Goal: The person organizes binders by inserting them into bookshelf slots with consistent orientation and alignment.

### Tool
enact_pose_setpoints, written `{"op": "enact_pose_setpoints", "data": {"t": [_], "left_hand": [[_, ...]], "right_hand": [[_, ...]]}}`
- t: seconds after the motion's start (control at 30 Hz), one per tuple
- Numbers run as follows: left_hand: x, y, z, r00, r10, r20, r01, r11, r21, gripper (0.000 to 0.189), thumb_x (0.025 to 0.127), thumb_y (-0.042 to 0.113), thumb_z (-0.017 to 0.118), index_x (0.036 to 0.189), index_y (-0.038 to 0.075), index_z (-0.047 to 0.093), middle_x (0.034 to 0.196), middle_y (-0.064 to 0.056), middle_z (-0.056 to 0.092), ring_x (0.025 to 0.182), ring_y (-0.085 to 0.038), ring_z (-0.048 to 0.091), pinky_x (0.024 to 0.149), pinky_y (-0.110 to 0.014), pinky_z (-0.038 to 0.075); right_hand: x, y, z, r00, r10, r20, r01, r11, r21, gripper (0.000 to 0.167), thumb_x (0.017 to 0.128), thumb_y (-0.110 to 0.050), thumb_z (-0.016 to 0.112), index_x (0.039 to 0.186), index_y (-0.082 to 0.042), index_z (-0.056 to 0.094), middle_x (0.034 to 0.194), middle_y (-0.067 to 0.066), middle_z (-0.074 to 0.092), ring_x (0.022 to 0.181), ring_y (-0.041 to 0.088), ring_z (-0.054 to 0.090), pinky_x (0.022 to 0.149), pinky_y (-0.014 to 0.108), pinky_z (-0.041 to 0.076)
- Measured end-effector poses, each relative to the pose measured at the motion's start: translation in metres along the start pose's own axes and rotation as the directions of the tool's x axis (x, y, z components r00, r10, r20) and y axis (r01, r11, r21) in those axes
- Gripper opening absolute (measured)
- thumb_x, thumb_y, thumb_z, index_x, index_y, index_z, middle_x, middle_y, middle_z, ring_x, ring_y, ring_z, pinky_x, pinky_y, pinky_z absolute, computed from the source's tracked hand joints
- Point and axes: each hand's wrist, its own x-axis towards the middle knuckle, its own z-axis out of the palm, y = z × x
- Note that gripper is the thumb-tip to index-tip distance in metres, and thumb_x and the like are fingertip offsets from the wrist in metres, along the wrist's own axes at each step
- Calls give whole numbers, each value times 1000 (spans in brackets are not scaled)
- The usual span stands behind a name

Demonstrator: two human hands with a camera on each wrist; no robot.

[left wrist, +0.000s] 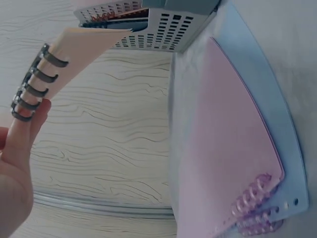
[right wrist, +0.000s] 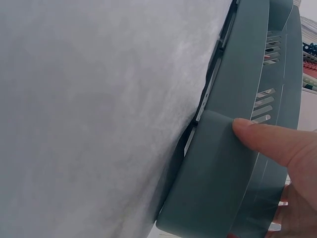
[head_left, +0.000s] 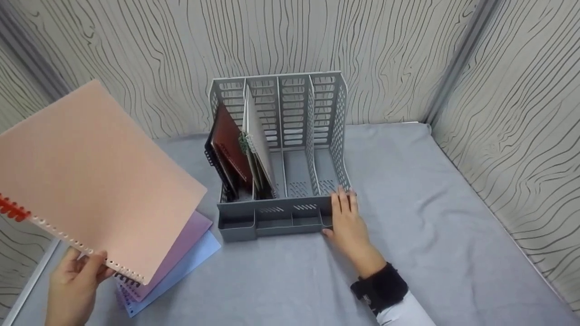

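Note:
My left hand (head_left: 74, 283) holds a peach-coloured loose-leaf notebook (head_left: 99, 172) by its punched edge, thumb on the near side. The notebook is raised and tilted above the table; red rings show at one end and dark rings at the other. Below it a purple notebook (head_left: 188, 235) lies over a blue notebook (head_left: 195, 260), both partly covered in the head view. My right hand (head_left: 351, 231) grips the front right corner of a grey desk file organizer (head_left: 281, 232). Its thumb presses the front tray, as the right wrist view shows.
In the organizer's left slot stands a dark reddish-brown notebook (head_left: 231, 147) with black rings. White-covered notebooks (head_left: 260, 140) with green rings lean in the second slot. A grey cloth (head_left: 435, 217) covers the table, and wood-grain panels (head_left: 385, 54) enclose its back and sides.

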Motion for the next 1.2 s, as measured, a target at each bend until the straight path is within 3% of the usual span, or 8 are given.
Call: {"op": "enact_pose_setpoints", "data": {"t": [0.17, 0.27, 0.4, 0.5, 0.7, 0.93, 1.2], "left_hand": [[-8, 7, 14, 999, 33, -6, -33, 999, 19, 29, 92, -2, 52, 113, 15, 60, 89, 3, 66, 74, -7, 65, 64, -20, 53], [-11, 11, 22, 999, 34, -19, -31, 993, 115, 29, 92, -1, 52, 116, 15, 59, 88, 4, 65, 73, -6, 65, 64, -19, 53], [-15, 14, 32, 1000, 22, -16, -17, 959, 283, 27, 94, 4, 52, 121, 9, 55, 87, 7, 62, 74, -5, 64, 65, -19, 53], [-17, 16, 37, 1000, 24, 16, -28, 939, 342, 29, 95, 6, 51, 123, 2, 52, 89, 8, 62, 76, -6, 64, 67, -20, 53], [-22, 13, 45, 998, 37, 60, -60, 896, 441, 32, 97, 9, 48, 128, 2, 48, 92, 18, 59, 78, -4, 64, 67, -20, 53], [-24, 10, 56, 988, 109, 112, -146, 902, 405, 32, 95, 2, 48, 127, 0, 49, 97, 21, 59, 79, -3, 65, 66, -22, 54], [-26, 8, 67, 966, 203, 161, -248, 902, 353, 26, 93, -5, 49, 118, -7, 53, 92, 12, 63, 76, -6, 66, 64, -22, 54]], "right_hand": [[-2, 0, 0, 1000, -19, -24, 20, 1000, 4, 94, 70, -29, 82, 140, 5, 29, 149, 23, 18, 135, 45, 12, 75, 40, 53], [-3, 1, 0, 999, -31, -30, 31, 1000, 5, 93, 70, -29, 82, 139, 6, 29, 148, 24, 19, 135, 45, 12, 76, 40, 53], [-3, 1, 0, 1000, -19, -21, 19, 1000, 11, 94, 70, -28, 82, 139, 5, 29, 149, 23, 18, 135, 44, 11, 77, 41, 53], [-3, 1, 0, 1000, -10, -12, 10, 1000, 19, 94, 70, -28, 82, 140, 4, 28, 150, 23, 17, 136, 44, 10, 76, 41, 53], [-2, 1, 0, 999, -28, -20, 28, 1000, 1, 95, 69, -28, 82, 139, 5, 28, 148, 24, 18, 135, 45, 12, 86, 43, 49], [-2, 1, -1, 1000, -14, -4, 14, 1000, 10, 93, 71, -28, 82, 140, 5, 28, 149, 24, 17, 135, 45, 12, 80, 43, 51], [-3, 1, -1, 1000, -23, 0, 23, 1000, 7, 94, 72, -28, 81, 141, 4, 26, 149, 23, 17, 136, 45, 11, 66, 37, 54]]}}
